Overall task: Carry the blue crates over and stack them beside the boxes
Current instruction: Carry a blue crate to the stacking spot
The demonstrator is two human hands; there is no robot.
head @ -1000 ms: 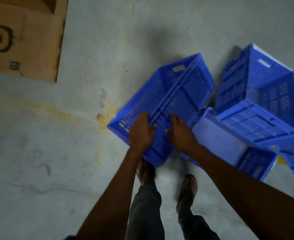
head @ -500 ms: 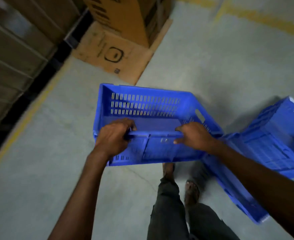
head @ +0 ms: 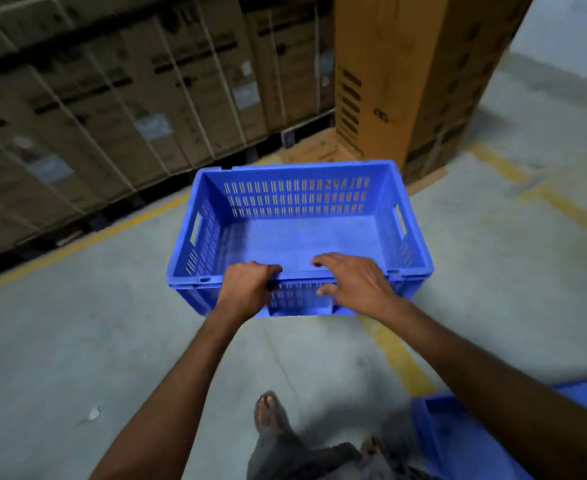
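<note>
Now, left fingers (head: 272, 270): curled tight over the near rim, gripping it.
Right fingers (head: 324, 261): spread across that rim, thumb against the outer wall below; a looser pinch, I judge.
Hands: left hand (head: 247, 289) and right hand (head: 358, 285) sit close together at mid-rim, neither in the side handle slots.
Blue crate (head: 295, 199): upright, mouth up, nothing inside, held out ahead of me above the floor (head: 77, 323).
Change: a second ago it lay tipped among the pile; it has since been lifted, levelled and swung toward the boxes.
Meaning: pickup is done, carrying is underway, stacking is not yet begun.
Boxes: strapped cartons (head: 112, 109) far left, tall orange box (head: 406, 74) far right.
Left behind: another crate (head: 458, 438) near right, past the yellow line (head: 399, 358).
</note>
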